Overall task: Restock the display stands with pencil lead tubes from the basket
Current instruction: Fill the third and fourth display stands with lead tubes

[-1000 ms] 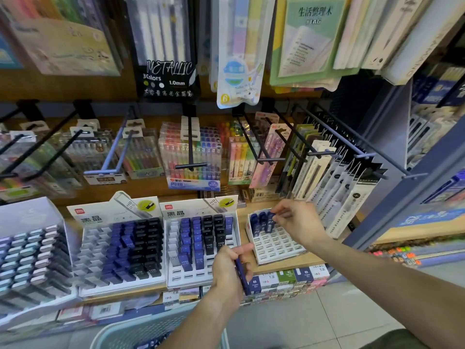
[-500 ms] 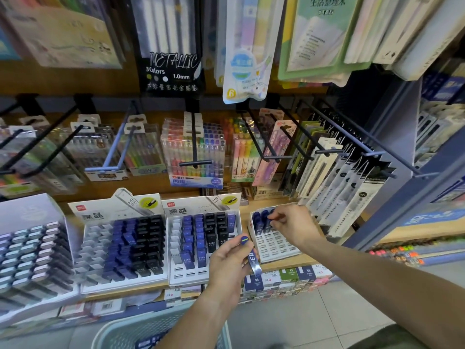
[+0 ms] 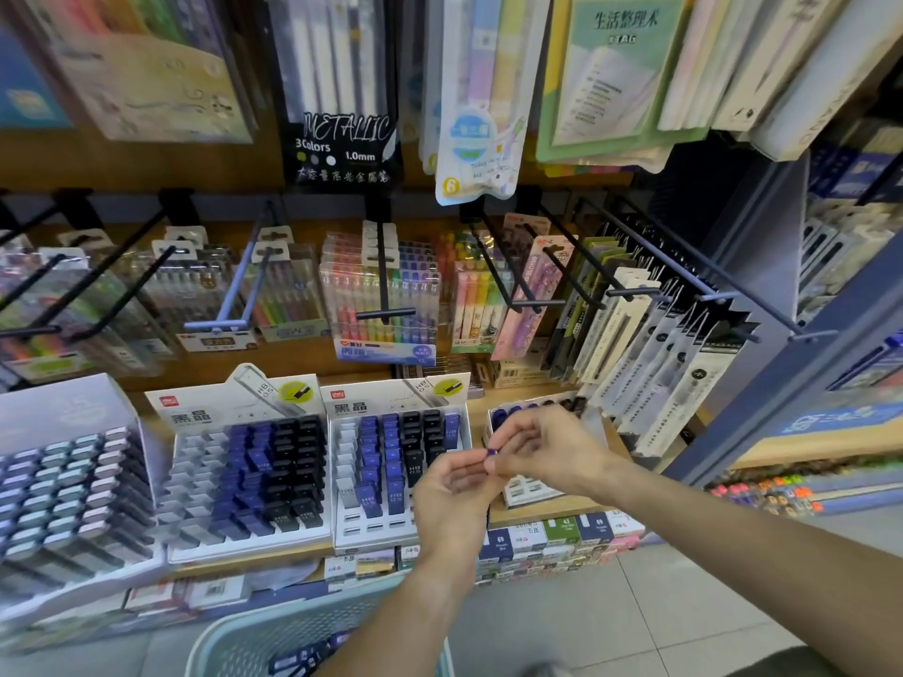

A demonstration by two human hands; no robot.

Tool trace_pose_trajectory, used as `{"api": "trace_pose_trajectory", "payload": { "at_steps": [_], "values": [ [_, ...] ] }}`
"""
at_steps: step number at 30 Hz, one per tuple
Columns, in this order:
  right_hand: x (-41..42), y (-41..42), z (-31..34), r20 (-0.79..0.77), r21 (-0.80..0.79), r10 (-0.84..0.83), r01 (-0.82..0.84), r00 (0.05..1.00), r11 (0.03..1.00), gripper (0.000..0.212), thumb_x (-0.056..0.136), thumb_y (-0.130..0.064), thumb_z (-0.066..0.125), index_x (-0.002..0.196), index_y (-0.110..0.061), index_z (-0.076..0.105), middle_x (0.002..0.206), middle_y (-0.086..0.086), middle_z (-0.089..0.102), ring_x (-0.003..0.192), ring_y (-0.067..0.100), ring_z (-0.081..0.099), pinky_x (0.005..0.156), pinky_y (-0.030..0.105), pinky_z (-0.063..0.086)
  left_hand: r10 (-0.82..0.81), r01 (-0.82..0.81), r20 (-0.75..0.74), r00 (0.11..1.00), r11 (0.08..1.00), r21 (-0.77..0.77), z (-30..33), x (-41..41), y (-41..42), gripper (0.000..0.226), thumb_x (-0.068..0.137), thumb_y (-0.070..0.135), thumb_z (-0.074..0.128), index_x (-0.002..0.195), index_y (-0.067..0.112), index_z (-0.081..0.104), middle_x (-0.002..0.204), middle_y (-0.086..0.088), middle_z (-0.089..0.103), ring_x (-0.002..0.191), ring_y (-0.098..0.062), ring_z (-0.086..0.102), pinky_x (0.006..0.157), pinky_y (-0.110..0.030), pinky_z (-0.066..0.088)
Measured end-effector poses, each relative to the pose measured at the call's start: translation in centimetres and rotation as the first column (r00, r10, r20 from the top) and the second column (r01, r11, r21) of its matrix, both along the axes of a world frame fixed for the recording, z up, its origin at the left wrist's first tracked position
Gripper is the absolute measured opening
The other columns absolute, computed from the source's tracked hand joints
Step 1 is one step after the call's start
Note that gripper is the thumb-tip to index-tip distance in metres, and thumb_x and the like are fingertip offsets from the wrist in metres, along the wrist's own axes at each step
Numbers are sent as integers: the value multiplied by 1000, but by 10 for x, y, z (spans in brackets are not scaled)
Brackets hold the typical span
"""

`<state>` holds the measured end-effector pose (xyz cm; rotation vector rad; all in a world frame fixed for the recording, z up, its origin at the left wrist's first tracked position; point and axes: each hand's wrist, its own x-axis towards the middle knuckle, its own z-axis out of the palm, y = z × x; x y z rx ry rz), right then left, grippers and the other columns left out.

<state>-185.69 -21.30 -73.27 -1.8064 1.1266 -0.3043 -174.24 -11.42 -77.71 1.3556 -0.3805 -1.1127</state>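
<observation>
Highlighter packs [image 3: 386,295] hang on hooks below a black metallic pen pack [image 3: 342,90].

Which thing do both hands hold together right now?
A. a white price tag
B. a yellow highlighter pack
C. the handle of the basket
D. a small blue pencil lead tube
D: the left hand and the right hand meet in front of the display stands, and their fingertips pinch a small blue pencil lead tube between them.

The right hand [image 3: 547,449] covers most of the rightmost display stand [image 3: 530,488]. Only a blue tip of the lead tube [image 3: 491,452] shows between the fingers [image 3: 503,464]. The basket [image 3: 273,637] is cut off by the bottom edge, its contents blurred.
</observation>
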Motion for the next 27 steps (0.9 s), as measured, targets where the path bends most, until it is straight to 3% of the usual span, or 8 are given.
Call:
{"api": "trace_pose_trajectory", "payload": {
  "at_steps": [5,10,14,17,19,22,24,27],
  "values": [
    [-13,-1,7,49,-12,-50,51,998,999,21,80,3,78,96,-11,78,86,7,76,82,15,72,83,28,60,-68,68,80,994,998,7,2,-9,1,40,72,8,91,105,22,72,97,5,77,91,-8,72,80,-22,58],
    [-24,-7,8,126,-97,-79,91,989,991,21,83,-1,79,99,-15,80,86,1,78,81,13,73,80,24,59,-110,107,91,990,994,37,-3,-13,0,26,83,7,82,97,27,75,93,7,79,91,-7,74,81,-21,58],
    [-31,-11,6,109,-149,-105,120,989,981,17,81,-5,81,95,-16,81,86,-3,78,83,11,74,80,27,60,-141,137,92,986,990,45,-3,-14,-4,28,82,10,85,103,25,76,95,6,78,90,-5,74,85,-24,59],
    [-40,-21,2,53,-291,-215,221,975,931,17,82,-4,80,91,-17,78,83,-5,75,77,5,72,78,24,61,-232,215,264,936,972,89,-9,-15,-7,35,88,12,79,118,28,69,109,10,73,99,-4,69,95,-26,56],
    [-46,-27,-5,-26,-437,-259,222,966,872,17,84,-6,78,91,-21,75,84,-9,72,77,3,69,78,24,60,-346,313,592,728,936,163,-15,-14,-7,36,96,10,67,129,25,65,121,12,65,108,-3,62,104,-28,50],
    [-50,-34,-17,-145,-497,-266,163,953,853,19,86,-6,74,94,-23,73,86,-11,72,79,2,69,83,26,60,-384,466,905,185,845,263,-27,-12,-12,55,94,-6,53,142,19,57,140,2,56,130,-13,50,113,-27,41],
    [-47,-38,-23,-193,-508,-257,128,947,852,20,86,-6,74,95,-24,73,86,-11,71,79,3,69,84,28,60,-412,519,904,-116,751,409,-27,-11,-19,75,82,-18,52,151,12,46,154,-8,44,145,-22,36,120,-31,34],
    [-42,-41,-28,-216,-511,-233,93,948,855,20,86,-4,73,97,-21,73,91,-7,72,82,8,69,85,31,59,-392,442,788,-475,668,599,-25,-11,-28,77,81,-9,64,152,3,36,157,-17,37,149,-33,26,124,-40,24]
  ]
}}
